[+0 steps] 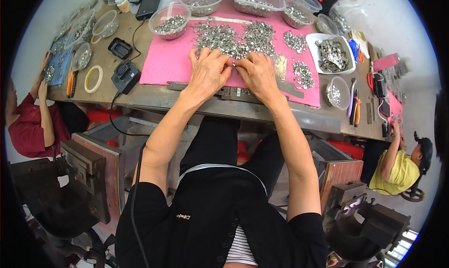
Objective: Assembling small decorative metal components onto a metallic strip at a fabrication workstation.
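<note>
Small shiny metal parts [234,37], heaped loose on pink mat [168,62]. Both hands, left [208,73] and right [257,75], knuckles up, fingertips pinched on parts at heap's near edge.

Your left hand [208,71] and right hand [257,73] rest side by side on the pink mat [166,62], fingers [224,59] meeting at the near edge of the heap of small silver metal parts [234,36]. Clear tubs of the same parts [170,21] line the far side of the counter [154,97]. A white tray [348,45] of parts sits to your right.
</note>
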Demonstrator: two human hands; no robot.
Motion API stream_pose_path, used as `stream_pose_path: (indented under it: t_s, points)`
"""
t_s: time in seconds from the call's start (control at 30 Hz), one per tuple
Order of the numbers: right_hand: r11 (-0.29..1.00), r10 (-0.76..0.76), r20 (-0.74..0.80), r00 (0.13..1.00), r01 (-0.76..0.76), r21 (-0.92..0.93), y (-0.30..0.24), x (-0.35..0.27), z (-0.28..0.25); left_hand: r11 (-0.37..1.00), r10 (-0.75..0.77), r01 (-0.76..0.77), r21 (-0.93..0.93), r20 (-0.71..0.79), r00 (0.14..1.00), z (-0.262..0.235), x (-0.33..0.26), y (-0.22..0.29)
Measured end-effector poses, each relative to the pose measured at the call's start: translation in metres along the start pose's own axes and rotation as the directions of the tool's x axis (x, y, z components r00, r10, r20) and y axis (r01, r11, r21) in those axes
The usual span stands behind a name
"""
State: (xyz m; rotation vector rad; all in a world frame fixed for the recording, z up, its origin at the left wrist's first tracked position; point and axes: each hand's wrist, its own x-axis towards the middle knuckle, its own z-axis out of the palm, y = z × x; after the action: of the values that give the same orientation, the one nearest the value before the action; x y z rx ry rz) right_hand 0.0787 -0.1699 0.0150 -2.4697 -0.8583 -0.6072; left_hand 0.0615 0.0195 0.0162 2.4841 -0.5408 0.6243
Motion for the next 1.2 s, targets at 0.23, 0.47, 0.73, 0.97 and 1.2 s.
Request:
stream_pose_path:
  t_s: [0.23, 0.47, 0.73, 0.97, 1.2]
  points:
    - [0.999, 0.019, -0.018, 1.0, -0.018, 0.033, 0.005, -0.004, -0.004, 0.962, 0.079, -0.079, -0.262, -0.014, 0.997, -0.008, -0.022, 0.033]
    - [0.909, 0.268, 0.06, 0.961, -0.273, 0.315, -0.008, -0.046, -0.046, 0.943, 0.143, -0.133, -0.306, 0.01, 0.99, 0.002, -0.031, 0.047]
    - [0.968, 0.12, -0.055, 0.991, -0.104, 0.23, -0.017, -0.07, -0.047, 0.956, 0.153, -0.154, -0.249, -0.023, 0.988, 0.008, -0.033, 0.052]
    - [0.994, 0.024, -0.055, 0.998, -0.018, 0.11, -0.02, -0.068, -0.05, 0.993, -0.038, 0.031, -0.111, -0.059, 0.998, -0.01, -0.017, 0.017]
    - [0.963, 0.151, -0.035, 0.988, -0.139, 0.233, 0.002, -0.029, -0.025, 0.996, 0.014, -0.012, -0.084, 0.025, 1.0, 0.004, 0.001, 0.01]
